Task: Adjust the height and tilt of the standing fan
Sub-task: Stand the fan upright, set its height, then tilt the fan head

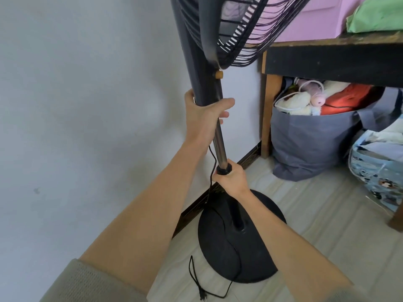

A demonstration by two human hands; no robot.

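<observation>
The left hand (206, 115) wraps its fingers (224, 103) around the fan pole (219, 140); the right hand (231, 179) grips the collar (223, 168). If the collar loosens, the fan head (218, 29) might drop fast.

wall (76, 105): pale grey | floor (327, 225): light tiles | wooden table (327, 62): right, bags beneath

I'm seeing the standing fan (218, 136) sitting near the wall (87, 105), its base (257, 258) resting on the floor, plug (202, 296) lying left of the base. Table (327, 62) standing right, fabric bag (309, 149) sitting under it.
</observation>
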